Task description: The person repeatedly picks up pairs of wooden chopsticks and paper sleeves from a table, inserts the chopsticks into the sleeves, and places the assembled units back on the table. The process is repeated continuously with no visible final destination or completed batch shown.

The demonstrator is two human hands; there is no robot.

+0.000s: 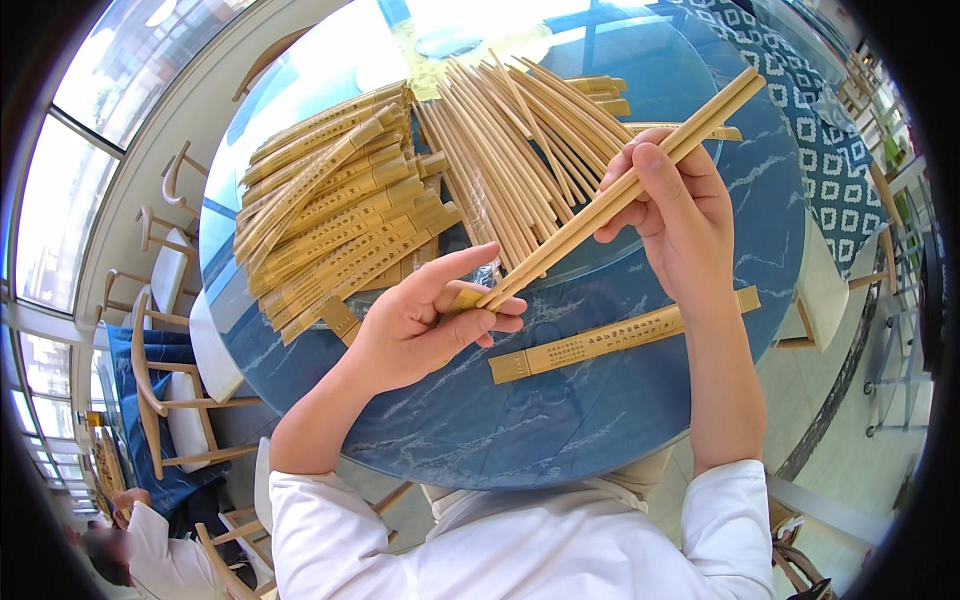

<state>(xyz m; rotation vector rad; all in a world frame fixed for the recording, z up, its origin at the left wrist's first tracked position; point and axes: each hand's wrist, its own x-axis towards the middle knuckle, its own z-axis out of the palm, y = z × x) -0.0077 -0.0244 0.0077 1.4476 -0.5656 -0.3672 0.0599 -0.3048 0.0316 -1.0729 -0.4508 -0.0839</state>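
Chopsticks (610, 200), a smooth bamboo pair, slant above the blue marbled table (600, 400). My left hand (420, 320) pinches their lower tips; my right hand (675, 215) wraps their middle. I see a sleeve (625, 335) just below, sleeved ones (340, 210) stacked left, bare sticks (520, 140) fanned behind.

Table: round, blue marbled top (600, 420).
Left on it: heap of tan paper sleeves (330, 210).
Centre: pile of bare chopsticks (510, 150).
Near edge: single sleeve (600, 340).
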